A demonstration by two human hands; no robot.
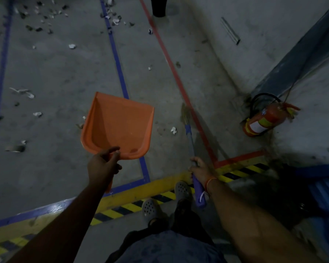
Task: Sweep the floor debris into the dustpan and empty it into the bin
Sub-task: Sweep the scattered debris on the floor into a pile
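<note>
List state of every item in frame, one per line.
dustpan: held in the air by left hand, pan empty
broom: gripped by right hand, bristles down near the red floor line
paper scraps: scattered over the floor, unswept
fire extinguisher: standing against the wall
dark bin: top edge, mostly cropped, contents cannot tell

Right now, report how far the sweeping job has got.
Barely started. Nothing looks done: the orange dustpan is empty, and debris lies scattered over the floor. In hand: the left hand holds the dustpan off the floor and the right hand grips the broom. Left: sweeping the scraps in and emptying them into the bin, possibly the dark container at the top.
</note>
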